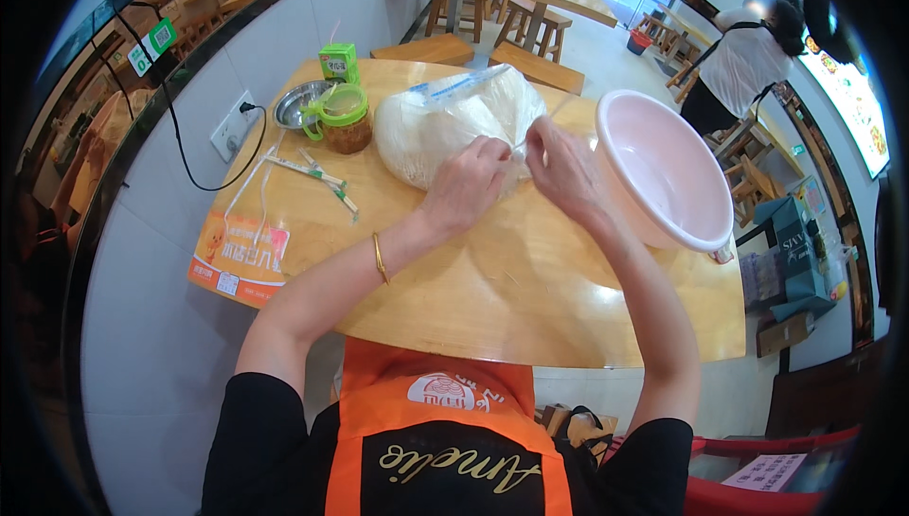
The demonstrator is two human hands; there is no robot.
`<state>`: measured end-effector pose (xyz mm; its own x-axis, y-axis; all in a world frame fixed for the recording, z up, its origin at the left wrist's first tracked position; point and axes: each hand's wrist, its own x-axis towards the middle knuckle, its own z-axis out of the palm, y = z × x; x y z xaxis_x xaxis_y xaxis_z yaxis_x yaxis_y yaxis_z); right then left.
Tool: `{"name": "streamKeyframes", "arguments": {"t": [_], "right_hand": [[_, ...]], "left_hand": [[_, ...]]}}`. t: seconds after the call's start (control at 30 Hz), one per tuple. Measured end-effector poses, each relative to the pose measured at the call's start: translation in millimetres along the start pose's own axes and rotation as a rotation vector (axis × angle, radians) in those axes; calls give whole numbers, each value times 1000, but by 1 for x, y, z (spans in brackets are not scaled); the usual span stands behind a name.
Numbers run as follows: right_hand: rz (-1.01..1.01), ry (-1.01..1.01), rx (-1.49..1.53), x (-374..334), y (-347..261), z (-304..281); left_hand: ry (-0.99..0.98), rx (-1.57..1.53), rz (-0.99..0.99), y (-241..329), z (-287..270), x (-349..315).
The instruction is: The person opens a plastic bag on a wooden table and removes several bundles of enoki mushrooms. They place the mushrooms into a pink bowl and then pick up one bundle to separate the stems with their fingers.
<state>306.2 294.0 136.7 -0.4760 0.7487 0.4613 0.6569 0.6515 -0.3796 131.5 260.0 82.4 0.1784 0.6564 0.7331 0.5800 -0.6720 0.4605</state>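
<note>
Head view is showing the left hand (464, 185) and right hand (566, 171) pinching the bag (410, 139) at its gathered plastic. Both should probably be working gently, so it isn't tearing.

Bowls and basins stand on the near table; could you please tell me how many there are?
2: a pink basin right of the right hand, and a metal bowl partly behind the green-lidded jar; more could be hidden behind the bag.
</note>
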Motion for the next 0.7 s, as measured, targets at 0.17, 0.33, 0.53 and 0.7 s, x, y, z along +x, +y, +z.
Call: {"name": "streamKeyframes", "arguments": {"t": [0.17, 0.33, 0.53, 0.7], "right_hand": [[665, -495, 816, -27, -19, -2], [630, -442, 665, -39, -28, -15], [338, -295, 398, -54, -29, 26], [551, -308, 20, -46, 47, 11]], "left_hand": [[-90, -277, -392, 1, 2, 5], [-289, -661, -653, -6, -8, 22], [-298, -394, -583, -5, -1, 37], [-292, -546, -571, -15, -4, 34]]}}
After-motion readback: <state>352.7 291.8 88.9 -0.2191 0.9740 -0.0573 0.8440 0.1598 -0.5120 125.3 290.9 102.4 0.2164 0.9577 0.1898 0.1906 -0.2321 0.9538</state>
